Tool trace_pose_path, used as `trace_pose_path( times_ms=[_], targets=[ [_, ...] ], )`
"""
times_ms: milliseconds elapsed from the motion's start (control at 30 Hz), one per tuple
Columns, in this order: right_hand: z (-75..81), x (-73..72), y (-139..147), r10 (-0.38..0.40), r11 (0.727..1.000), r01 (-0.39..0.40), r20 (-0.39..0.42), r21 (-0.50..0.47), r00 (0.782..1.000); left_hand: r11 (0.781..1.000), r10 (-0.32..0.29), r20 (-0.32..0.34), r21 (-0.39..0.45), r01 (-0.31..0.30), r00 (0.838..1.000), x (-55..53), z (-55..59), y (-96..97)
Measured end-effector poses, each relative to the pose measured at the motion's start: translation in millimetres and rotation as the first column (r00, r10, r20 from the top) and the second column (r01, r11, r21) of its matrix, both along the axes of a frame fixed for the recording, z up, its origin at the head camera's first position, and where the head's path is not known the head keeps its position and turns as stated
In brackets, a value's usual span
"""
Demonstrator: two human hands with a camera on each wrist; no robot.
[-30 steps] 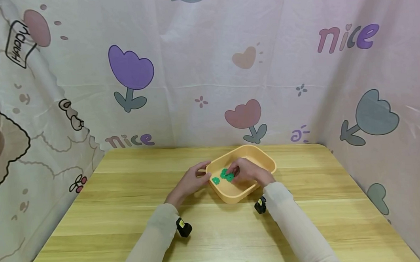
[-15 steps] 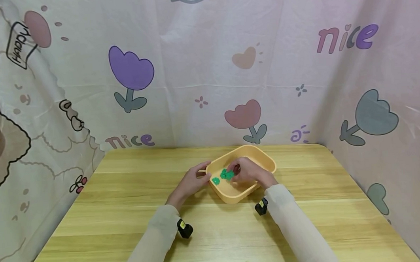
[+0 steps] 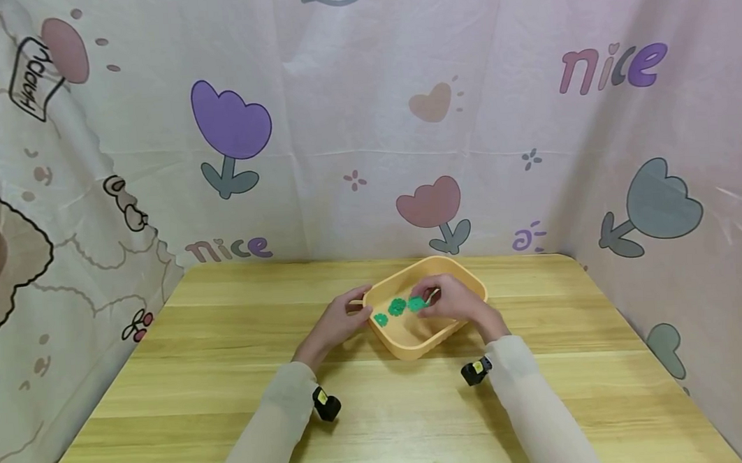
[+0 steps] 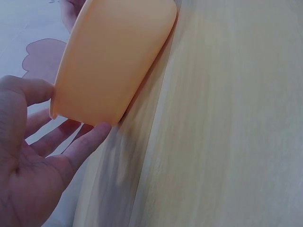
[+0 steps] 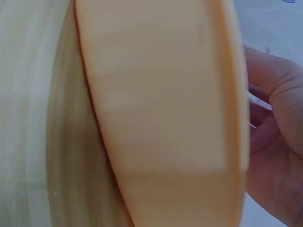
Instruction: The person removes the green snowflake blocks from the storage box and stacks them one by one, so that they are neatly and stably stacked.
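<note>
One green piece (image 3: pixel 417 304) is pinched in the right grip (image 3: pixel 453 301), left grip (image 3: pixel 338 319) holding the tray (image 3: pixel 409 352)

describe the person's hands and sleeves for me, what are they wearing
Both hands, the left hand and right hand, are without gloves. The left sleeve and right sleeve are long, plain and pale off-white. At each wrist sits a small black device, left device and right device, with a yellow patch; no cables show.
</note>
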State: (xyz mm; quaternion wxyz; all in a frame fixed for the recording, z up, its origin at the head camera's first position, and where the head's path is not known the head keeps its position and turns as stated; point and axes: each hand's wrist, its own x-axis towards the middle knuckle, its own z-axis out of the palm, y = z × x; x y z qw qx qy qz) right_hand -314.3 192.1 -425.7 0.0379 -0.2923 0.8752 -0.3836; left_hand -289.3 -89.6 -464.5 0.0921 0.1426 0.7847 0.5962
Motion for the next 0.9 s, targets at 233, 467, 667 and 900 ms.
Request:
trace_pose_path(
  times_ms=[233,467,667,900],
  targets=[
    [10.7,14.2,19,-0.027,0.998,0.026,-0.023,-0.061,0.999,1.0,0.005,-0.007,-0.003,-0.005,1.0,-0.4,0.2,0.3],
    [12.4,28.9,43,-0.086,0.993,0.085,-0.004,-0.083,0.996,1.0,-0.007,-0.005,-0.004,0.007,1.0,-1.3,-1.3,0.2],
    [11.0,43.5,64,-0.138,0.988,0.138,-0.001,-0.066,0.99,1.0,-0.009,-0.009,-0.013,0.009,1.0,-2.6,-1.9,-0.3],
    [6.7,54.1,88,-0.189,0.981,0.19,0.006,-0.048,0.982,1.0,-0.017,-0.012,-0.016,0.017,1.0,-1.5,-1.0,-1.3]
  ],
)
